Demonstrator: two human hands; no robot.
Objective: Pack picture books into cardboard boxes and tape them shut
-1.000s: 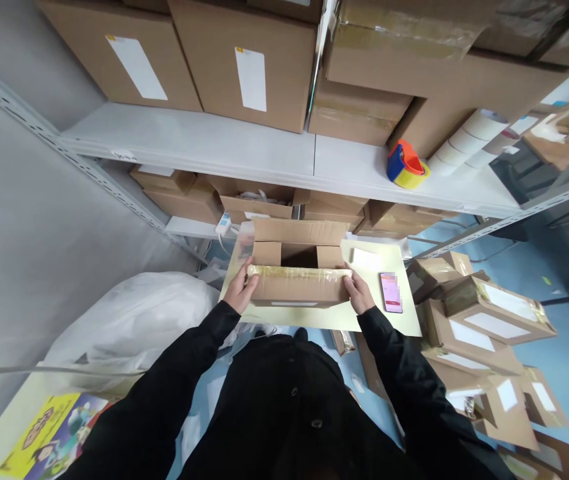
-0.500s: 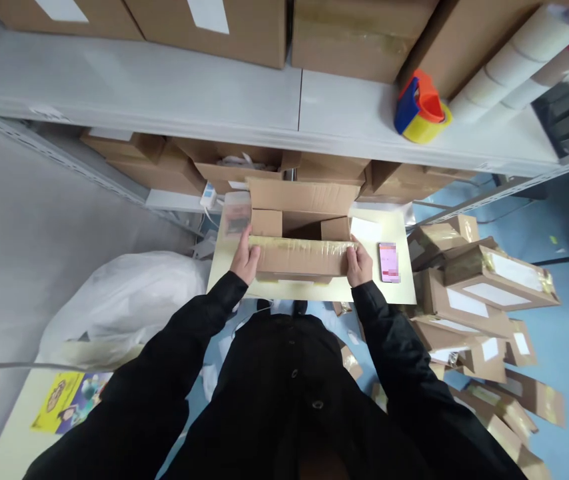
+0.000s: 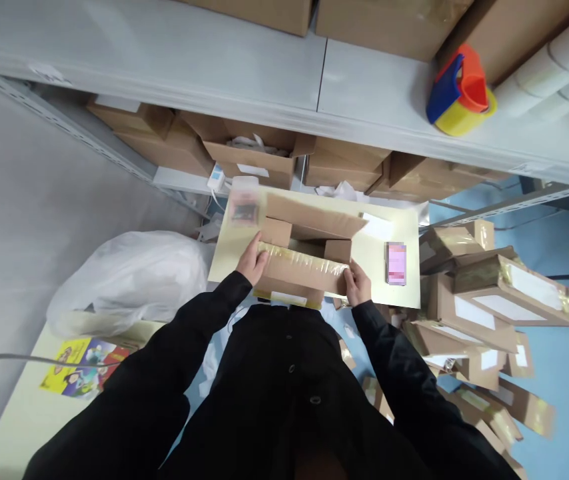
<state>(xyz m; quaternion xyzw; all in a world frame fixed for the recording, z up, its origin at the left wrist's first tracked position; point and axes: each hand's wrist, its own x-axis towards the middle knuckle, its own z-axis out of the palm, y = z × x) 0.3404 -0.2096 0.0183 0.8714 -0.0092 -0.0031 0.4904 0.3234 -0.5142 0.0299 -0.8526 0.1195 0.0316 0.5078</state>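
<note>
An open cardboard box (image 3: pixel 304 267) with clear tape along its near flap sits on a small pale yellow table (image 3: pixel 404 293). My left hand (image 3: pixel 253 261) grips the left end of the near flap, fingers curled over its edge. At the flap's right end, my right hand (image 3: pixel 359 283) holds on the same way. The far flap stands up and tilts to the right. A phone (image 3: pixel 396 263) with a pink screen lies on the table right of the box.
A grey shelf (image 3: pixel 244 73) carries big cartons and a red, blue and yellow tape dispenser (image 3: pixel 459 93). Taped parcels (image 3: pixel 484 300) are heaped on the blue floor at right. A white plastic bag (image 3: pixel 124 277) lies left. A colourful sheet (image 3: pixel 82 359) rests on a near table.
The box has turned slightly and slid towards me, now overhanging the table's near edge. Both hands stay on the near flap. The view has tilted further down.
</note>
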